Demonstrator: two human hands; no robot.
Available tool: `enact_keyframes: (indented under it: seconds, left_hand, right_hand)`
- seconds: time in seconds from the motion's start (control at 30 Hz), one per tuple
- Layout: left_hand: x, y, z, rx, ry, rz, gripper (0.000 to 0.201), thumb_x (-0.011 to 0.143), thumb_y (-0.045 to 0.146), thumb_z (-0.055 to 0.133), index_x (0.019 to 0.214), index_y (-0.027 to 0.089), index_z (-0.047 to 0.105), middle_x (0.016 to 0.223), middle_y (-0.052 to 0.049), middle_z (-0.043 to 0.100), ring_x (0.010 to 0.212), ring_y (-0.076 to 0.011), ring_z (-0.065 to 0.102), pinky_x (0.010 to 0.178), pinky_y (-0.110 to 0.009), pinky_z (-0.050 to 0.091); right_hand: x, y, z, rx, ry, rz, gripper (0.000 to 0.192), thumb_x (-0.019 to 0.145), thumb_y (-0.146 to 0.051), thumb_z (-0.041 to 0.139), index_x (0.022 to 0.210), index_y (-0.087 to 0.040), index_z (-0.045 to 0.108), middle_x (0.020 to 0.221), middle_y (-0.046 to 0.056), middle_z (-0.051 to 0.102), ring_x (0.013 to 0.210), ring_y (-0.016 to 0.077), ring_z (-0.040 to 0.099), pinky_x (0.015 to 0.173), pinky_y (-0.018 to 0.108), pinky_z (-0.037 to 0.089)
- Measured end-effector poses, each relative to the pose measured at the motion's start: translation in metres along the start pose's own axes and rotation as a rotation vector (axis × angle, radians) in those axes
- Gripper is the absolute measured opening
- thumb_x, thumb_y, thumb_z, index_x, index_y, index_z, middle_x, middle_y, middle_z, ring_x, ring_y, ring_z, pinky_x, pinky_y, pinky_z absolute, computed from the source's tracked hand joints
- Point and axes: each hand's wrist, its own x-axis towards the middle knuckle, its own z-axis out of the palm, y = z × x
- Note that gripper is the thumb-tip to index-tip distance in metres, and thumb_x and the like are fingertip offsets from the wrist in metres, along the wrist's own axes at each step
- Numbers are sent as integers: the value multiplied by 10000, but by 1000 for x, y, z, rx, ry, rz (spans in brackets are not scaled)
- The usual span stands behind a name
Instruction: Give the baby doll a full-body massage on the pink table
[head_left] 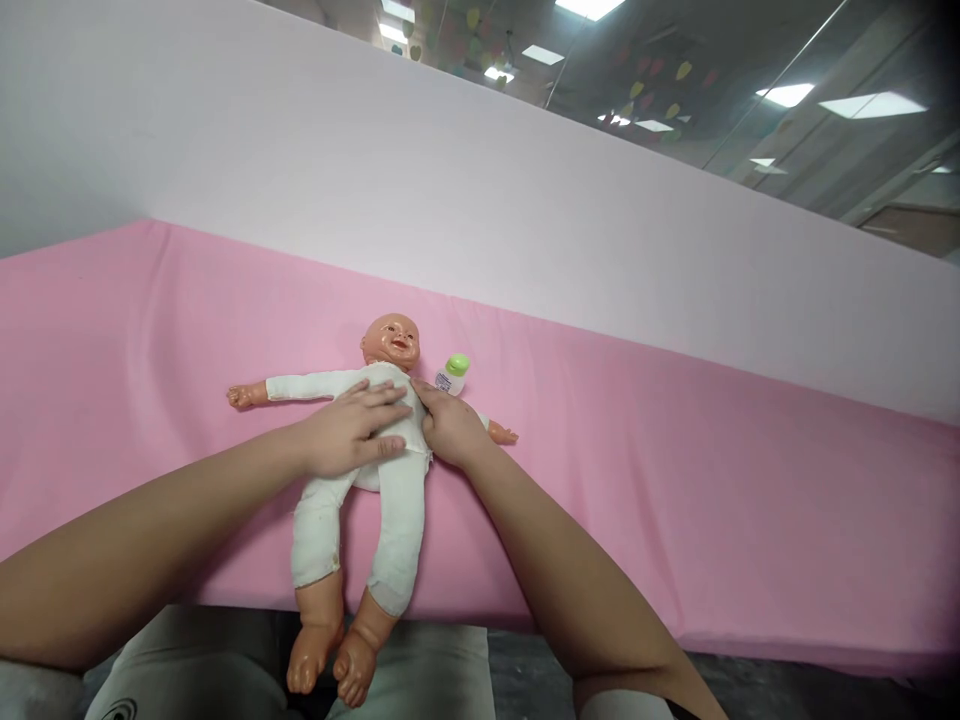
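Note:
A baby doll with a white cloth body and hard plastic head, hands and feet lies face up. Its head is at the far side, and its feet hang past the table's near edge. My left hand lies flat on the doll's belly and chest, fingers spread. Against the other side of the chest rests my right hand, fingers reaching toward the doll's neck; some of them are hidden. This hand covers most of one doll arm. Just beyond it stands a small clear bottle with a green cap.
Pink cloth covers the table under the doll. A white partition rises along the far side, with glass panels above it. My legs are below the near edge.

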Motion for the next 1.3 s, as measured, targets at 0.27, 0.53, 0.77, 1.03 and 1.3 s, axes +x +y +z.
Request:
enact_keyframes:
  seconds: [0.27, 0.53, 0.77, 1.03, 1.3]
  left_hand:
    - [10, -52, -5, 9, 303, -325, 602, 1070, 544, 354, 1457, 182, 639, 1450, -115, 676, 1331, -314, 634, 1157, -458, 464]
    - [15, -58, 7, -87, 434, -347, 557, 1074, 517, 311, 1274, 213, 733, 1327, -94, 739, 1254, -292, 664, 1119, -446, 492]
    - [18, -62, 12, -278, 504, -462, 685, 1076, 639, 246, 1188, 195, 755, 1251, -102, 766, 1212, -289, 685, 1123, -436, 491]
    - [4, -58, 8, 56, 403, -227, 668, 1097, 552, 226, 1390, 158, 679, 1400, -125, 705, 1331, -295, 627, 1199, -453, 428]
    - [-38, -91, -15, 457, 198, -343, 544, 1010, 468, 391, 1430, 241, 652, 1507, -125, 634, 1454, -349, 522, 1300, -576, 189]
  right_hand:
    - [-5, -6, -3, 36, 97, -50, 591, 962, -170, 495, 1551, -168, 545, 1597, 101, 552, 1496, 268, 505, 1264, 470, 399]
    - [-41, -72, -15, 174, -208, -715, 525, 1041, -514, 583, 1519, -298, 570, 1604, 34, 553, 1580, 244, 381, 1345, 516, 114]
    - [-18, -51, 1, 42, -194, -477, 884, 908, -732, 681, 1634, -300, 420, 1730, 108, 336, 1649, 366, 167, 1301, 677, -2]
    - [-7, -2, 15, -62, 72, -125, 734, 1091, -573, 414, 1648, -98, 362, 1679, 201, 409, 1568, 325, 384, 1296, 531, 285]
    - [-38, 50, 7, -275, 119, -12, 491, 1092, -302, 383, 1516, -116, 544, 1536, 179, 598, 1433, 311, 545, 1251, 542, 336]
